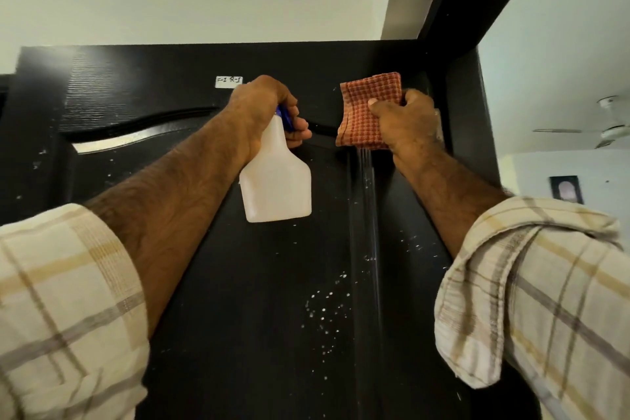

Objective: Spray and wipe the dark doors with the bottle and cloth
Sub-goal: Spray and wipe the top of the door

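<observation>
A dark door fills the view, seen from below up to its top edge. My left hand grips the blue head of a white spray bottle, which hangs against the door's upper middle. My right hand holds a folded orange checked cloth pressed on the door's upper right, near the frame. Thin wet streaks run down below the cloth, and white specks dot the lower panel.
A small white label sits near the door's top. The black door frame rises on the right. Beyond it lie a pale wall, a ceiling fan and a small framed picture.
</observation>
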A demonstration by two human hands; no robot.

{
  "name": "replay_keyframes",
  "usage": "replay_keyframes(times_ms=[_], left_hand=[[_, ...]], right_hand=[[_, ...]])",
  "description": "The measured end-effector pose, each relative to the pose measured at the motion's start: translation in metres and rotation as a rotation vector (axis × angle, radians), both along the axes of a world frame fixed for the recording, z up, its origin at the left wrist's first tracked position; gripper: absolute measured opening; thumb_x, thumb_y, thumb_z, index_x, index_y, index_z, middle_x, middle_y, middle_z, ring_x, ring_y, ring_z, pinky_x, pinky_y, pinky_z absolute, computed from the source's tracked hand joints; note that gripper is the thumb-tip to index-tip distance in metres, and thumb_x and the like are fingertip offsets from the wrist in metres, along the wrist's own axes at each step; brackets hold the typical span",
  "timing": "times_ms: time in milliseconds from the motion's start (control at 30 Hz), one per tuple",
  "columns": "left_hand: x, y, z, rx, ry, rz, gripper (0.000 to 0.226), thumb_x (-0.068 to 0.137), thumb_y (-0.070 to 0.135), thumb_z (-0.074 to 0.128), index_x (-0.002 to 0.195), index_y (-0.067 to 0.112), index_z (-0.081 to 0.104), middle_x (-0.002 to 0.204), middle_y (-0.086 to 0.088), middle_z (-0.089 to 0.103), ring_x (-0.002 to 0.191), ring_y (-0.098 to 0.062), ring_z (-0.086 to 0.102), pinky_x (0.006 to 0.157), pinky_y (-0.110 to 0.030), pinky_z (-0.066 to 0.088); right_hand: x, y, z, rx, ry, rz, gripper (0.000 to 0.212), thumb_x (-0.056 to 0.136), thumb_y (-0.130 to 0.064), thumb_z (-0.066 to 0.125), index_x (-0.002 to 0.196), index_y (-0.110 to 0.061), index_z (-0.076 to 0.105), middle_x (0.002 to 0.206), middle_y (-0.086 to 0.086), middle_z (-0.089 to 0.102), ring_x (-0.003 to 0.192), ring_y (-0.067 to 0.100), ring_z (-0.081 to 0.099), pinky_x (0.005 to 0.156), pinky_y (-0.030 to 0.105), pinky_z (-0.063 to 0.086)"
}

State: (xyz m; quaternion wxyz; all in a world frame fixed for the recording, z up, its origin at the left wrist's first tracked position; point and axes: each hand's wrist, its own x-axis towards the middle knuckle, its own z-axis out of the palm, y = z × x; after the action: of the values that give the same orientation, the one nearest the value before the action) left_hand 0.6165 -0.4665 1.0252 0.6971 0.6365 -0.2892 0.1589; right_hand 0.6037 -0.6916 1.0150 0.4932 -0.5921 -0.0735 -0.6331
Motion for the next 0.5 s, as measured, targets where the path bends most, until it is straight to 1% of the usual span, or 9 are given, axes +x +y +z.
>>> replay_keyframes(times_ms=[133, 200, 267, 300, 367, 433, 500], left_hand=[[0.001, 0.031, -0.002, 0.005, -0.004, 0.067, 0.015, 0.094, 0.013, 0.06, 0.098, 0.003, 0.071, 0.096, -0.019, 0.078, 0.085, -0.032, 0.081, 0.081, -0.046, 0.067], [0.006, 0.048, -0.002, -0.023, -0.013, 0.122, 0.013, 0.092, 0.012, 0.062, 0.097, 0.003, 0.071, 0.086, -0.017, 0.075, 0.074, -0.029, 0.079, 0.071, -0.044, 0.067], [0.013, 0.065, -0.003, -0.04, -0.033, 0.206, 0.01, 0.091, 0.013, 0.064, 0.093, 0.006, 0.07, 0.076, -0.012, 0.068, 0.059, -0.024, 0.07, 0.059, -0.039, 0.065], [0.018, 0.072, -0.004, -0.041, -0.037, 0.232, 0.009, 0.091, 0.013, 0.064, 0.092, 0.007, 0.069, 0.075, -0.011, 0.066, 0.056, -0.023, 0.067, 0.056, -0.038, 0.064], [0.031, 0.094, -0.005, -0.053, -0.037, 0.228, 0.008, 0.091, 0.012, 0.062, 0.092, 0.007, 0.069, 0.077, -0.012, 0.068, 0.059, -0.022, 0.069, 0.058, -0.038, 0.065], [0.043, 0.116, -0.004, -0.072, -0.019, 0.186, 0.009, 0.09, 0.009, 0.062, 0.091, 0.006, 0.07, 0.079, -0.014, 0.072, 0.068, -0.026, 0.075, 0.068, -0.044, 0.067], [0.056, 0.142, -0.001, -0.087, -0.009, 0.164, 0.009, 0.091, 0.008, 0.062, 0.091, 0.006, 0.07, 0.077, -0.014, 0.074, 0.074, -0.028, 0.078, 0.077, -0.049, 0.067]], right_hand=[[0.022, 0.033, 0.0, -0.003, 0.019, 0.07, 0.045, 0.096, -0.033, 0.08, 0.135, -0.017, 0.063, 0.122, 0.0, 0.07, 0.098, 0.013, 0.073, 0.068, 0.025, 0.063], [0.034, 0.052, 0.0, 0.003, 0.033, 0.092, 0.045, 0.097, -0.032, 0.079, 0.136, -0.017, 0.063, 0.123, 0.0, 0.069, 0.1, 0.014, 0.073, 0.073, 0.028, 0.065], [0.044, 0.071, 0.0, 0.009, 0.041, 0.119, 0.045, 0.098, -0.032, 0.078, 0.136, -0.018, 0.062, 0.123, 0.0, 0.069, 0.1, 0.015, 0.073, 0.078, 0.031, 0.066], [0.047, 0.079, 0.0, 0.01, 0.048, 0.128, 0.045, 0.098, -0.032, 0.078, 0.137, -0.018, 0.061, 0.123, -0.001, 0.069, 0.099, 0.015, 0.073, 0.078, 0.031, 0.066], [0.055, 0.099, 0.0, 0.011, 0.051, 0.145, 0.045, 0.099, -0.031, 0.077, 0.138, -0.018, 0.061, 0.123, -0.001, 0.069, 0.101, 0.015, 0.072, 0.079, 0.03, 0.065], [0.063, 0.119, 0.001, 0.02, 0.042, 0.154, 0.044, 0.099, -0.03, 0.077, 0.138, -0.018, 0.061, 0.125, 0.0, 0.068, 0.103, 0.015, 0.072, 0.082, 0.032, 0.066], [0.072, 0.143, 0.004, 0.025, 0.04, 0.163, 0.042, 0.099, -0.03, 0.077, 0.136, -0.018, 0.063, 0.123, 0.0, 0.069, 0.102, 0.015, 0.072, 0.083, 0.033, 0.066]])
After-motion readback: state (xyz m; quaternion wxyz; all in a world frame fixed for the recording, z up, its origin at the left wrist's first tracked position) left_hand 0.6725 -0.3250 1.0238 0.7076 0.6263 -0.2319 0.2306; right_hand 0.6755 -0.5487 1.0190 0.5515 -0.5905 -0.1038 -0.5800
